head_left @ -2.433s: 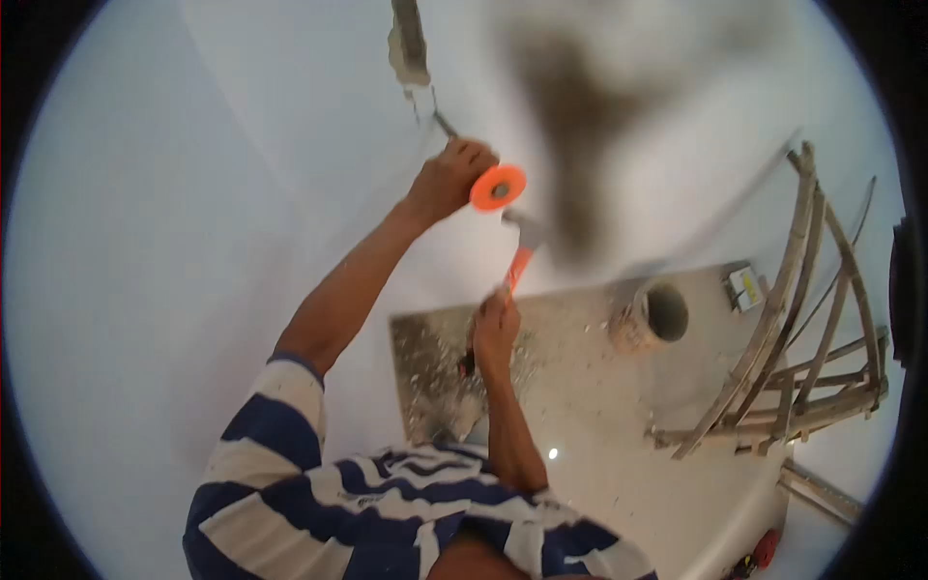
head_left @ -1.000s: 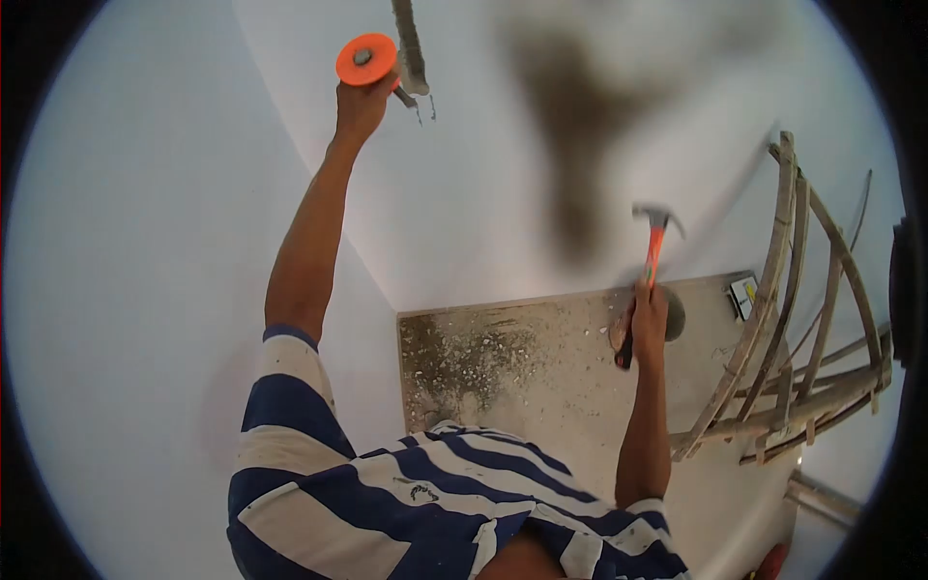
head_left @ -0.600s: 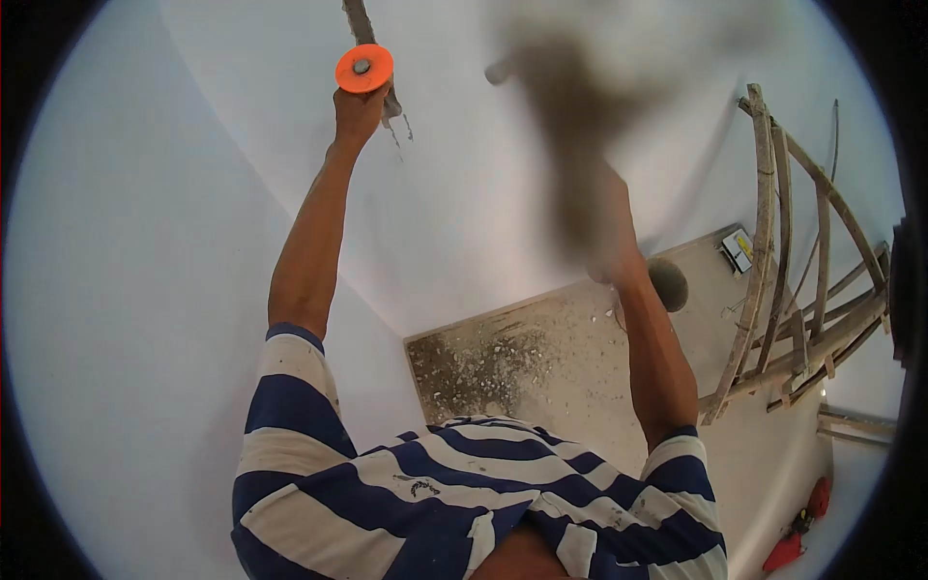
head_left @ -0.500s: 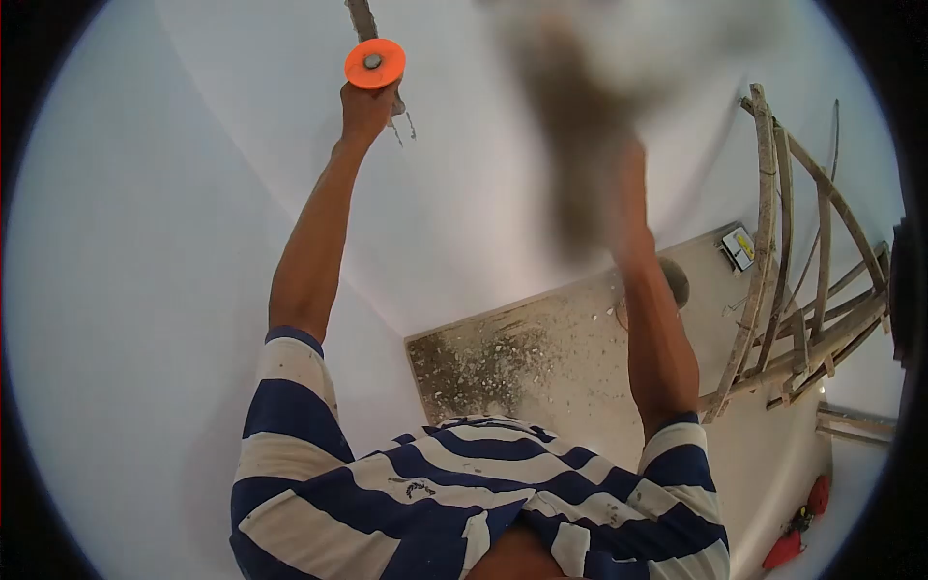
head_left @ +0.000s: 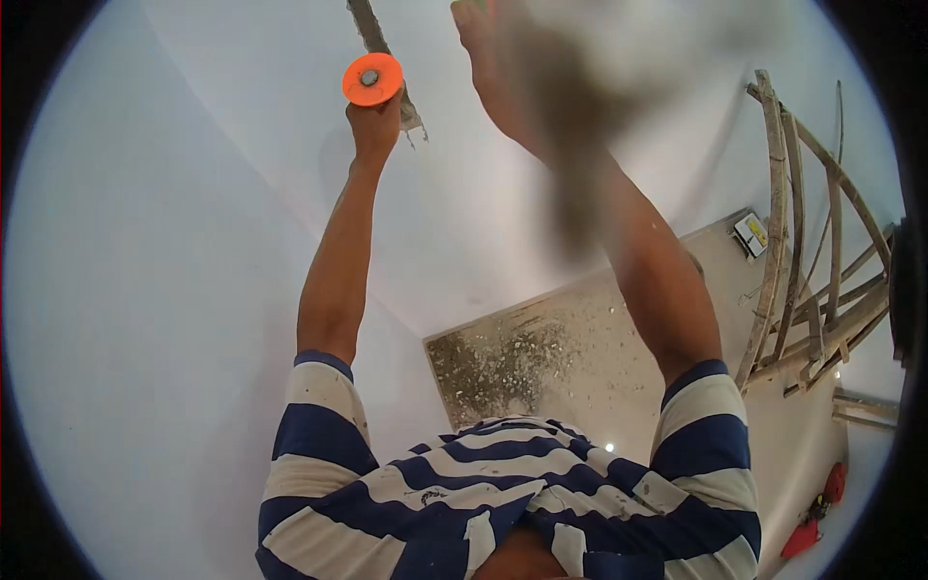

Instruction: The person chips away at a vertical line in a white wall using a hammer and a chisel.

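My left hand (head_left: 375, 130) is wrapped round a chisel (head_left: 369, 78) just behind its round orange hand guard, with the grey steel head facing me. Beside that hand a rough, narrow groove (head_left: 367, 24) is cut in the pale wall (head_left: 242, 222), its broken lower end near my knuckles. My right hand (head_left: 476, 34) is raised at the top edge, to the right of the chisel and apart from it. Its fingers look closed, with a bit of green at them; the rest is cut off by the frame or hidden behind a blurred brown smear.
Broken chips and dust cover part of the floor (head_left: 590, 358) below. A frame of rough wooden poles (head_left: 778, 193) leans at the right. Near its foot lies a white box with a yellow label (head_left: 751, 235). Red items (head_left: 802, 537) lie at the lower right.
My right hand has come into view at the top, its forearm now slanting inward to the left. My left hand and the chisel sit slightly lower in view, still beside the groove.
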{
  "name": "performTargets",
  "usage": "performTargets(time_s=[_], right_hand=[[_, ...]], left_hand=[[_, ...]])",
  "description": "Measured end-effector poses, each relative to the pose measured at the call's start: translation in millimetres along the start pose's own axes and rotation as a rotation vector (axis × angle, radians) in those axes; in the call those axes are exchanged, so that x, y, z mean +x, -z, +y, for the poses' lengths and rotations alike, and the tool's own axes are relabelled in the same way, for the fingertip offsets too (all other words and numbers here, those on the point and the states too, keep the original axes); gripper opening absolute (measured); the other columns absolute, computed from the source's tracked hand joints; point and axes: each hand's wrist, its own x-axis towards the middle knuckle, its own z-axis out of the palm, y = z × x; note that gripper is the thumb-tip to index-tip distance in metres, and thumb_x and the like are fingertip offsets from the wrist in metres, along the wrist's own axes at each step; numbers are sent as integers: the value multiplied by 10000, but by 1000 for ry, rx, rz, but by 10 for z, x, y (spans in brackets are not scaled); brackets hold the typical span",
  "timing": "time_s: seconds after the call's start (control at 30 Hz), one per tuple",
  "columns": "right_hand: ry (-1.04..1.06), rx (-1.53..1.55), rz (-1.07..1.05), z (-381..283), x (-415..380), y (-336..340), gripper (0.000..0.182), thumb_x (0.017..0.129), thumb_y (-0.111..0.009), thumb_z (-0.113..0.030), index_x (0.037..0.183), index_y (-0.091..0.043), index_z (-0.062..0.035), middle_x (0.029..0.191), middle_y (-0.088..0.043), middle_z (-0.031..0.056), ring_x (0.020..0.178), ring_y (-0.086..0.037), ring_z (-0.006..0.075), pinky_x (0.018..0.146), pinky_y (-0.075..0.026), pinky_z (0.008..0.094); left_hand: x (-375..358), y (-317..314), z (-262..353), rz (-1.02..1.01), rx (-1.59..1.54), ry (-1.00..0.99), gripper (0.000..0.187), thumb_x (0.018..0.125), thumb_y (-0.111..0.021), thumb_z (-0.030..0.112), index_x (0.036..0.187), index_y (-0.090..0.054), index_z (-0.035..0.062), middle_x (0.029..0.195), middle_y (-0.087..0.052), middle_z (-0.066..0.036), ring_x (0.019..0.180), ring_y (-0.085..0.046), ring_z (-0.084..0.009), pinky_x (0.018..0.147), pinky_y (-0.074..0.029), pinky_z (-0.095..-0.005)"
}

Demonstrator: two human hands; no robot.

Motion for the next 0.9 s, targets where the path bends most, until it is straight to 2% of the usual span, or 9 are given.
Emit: performTargets(time_s=[0.07, 0.2, 0.33, 0.5, 0.63, 0.73, 0.8, 0.87, 0.9], right_hand=[[254, -109, 83, 225, -75, -152, 331, 981, -483, -302, 836, -475, -5, 509, -509, 137, 413, -503, 294, 423, -418, 401], [-44, -326, -382, 466, -325, -41, 365, 991, -458, -331, 824, -464, -7, 527, -522, 126, 433, -506, 299, 449, -424, 419], [-172, -331, -263, 451, -318, 238, 402, 996, -445, -364, 820, -480, -4, 540, -538, 126, 440, -508, 273, 452, -416, 420], [42, -185, -79, 680, -404, 349, 388, 993, -463, -345, 818, -506, -1, 516, -518, 122, 412, -456, 222, 412, -368, 370], [-60, -131, -94, 131, -363, 573, 351, 986, -476, -313, 851, -516, 8, 522, -520, 114, 404, -429, 222, 412, -362, 369], [-127, 222, 138, -336, -173, 593, 334, 1000, -473, -286, 787, -440, -31, 567, -466, 65, 477, -428, 128, 466, -375, 312], [117, 393, 445, -365, -109, 421, 354, 1013, -375, -415, 872, -421, -94, 576, -416, -38, 457, -406, 36, 381, -373, 219], [350, 11, 239, -6, -321, 185, 204, 964, -469, -210, 959, -520, -12, 597, -558, 92, 441, -521, 255, 434, -407, 371], [204, -205, -75, 245, -418, 19, 214, 962, -471, -217, 986, -515, -8, 591, -554, 90, 444, -532, 260, 440, -419, 371]], left_hand=[[-16, -19, -44, -26, 66, -42, 185, 842, -681, 157, 894, -628, -12, 718, -629, -50, 663, -576, -121, 634, -468, -285], [-146, -62, 60, -65, 139, -26, 188, 839, -682, 149, 889, -625, -23, 699, -616, -40, 648, -561, -129, 644, -465, -281], [-176, 24, -21, -34, 68, 84, 173, 837, -681, 136, 854, -621, -25, 693, -611, -39, 650, -562, -131, 649, -463, -281], [-252, 50, -47, 16, 73, 35, 159, 842, -675, 118, 852, -618, -30, 723, -610, -29, 670, -553, -127, 665, -457, -280], [-260, 28, -135, -28, 125, 48, 136, 837, -674, 97, 896, -606, -4, 819, -613, -10, 748, -574, -104, 714, -469, -260], [-249, 0, -96, 2, 92, 59, 177, 860, -657, 134, 849, -602, -34, 731, -587, -9, 673, -537, -118, 666, -448, -278], [-253, -35, -54, 22, 73, 67, 184, 860, -658, 140, 844, -601, -35, 732, -588, -12, 671, -536, -120, 662, -446, -276], [-285, 21, -53, 31, 60, 85, 191, 861, -659, 145, 840, -600, -36, 733, -590, -14, 669, -536, -122, 658, -445, -275], [-252, 31, -77, -15, 133, 76, 173, 859, -662, 135, 872, -608, -29, 780, -609, -12, 695, -540, -107, 666, -449, -271]])
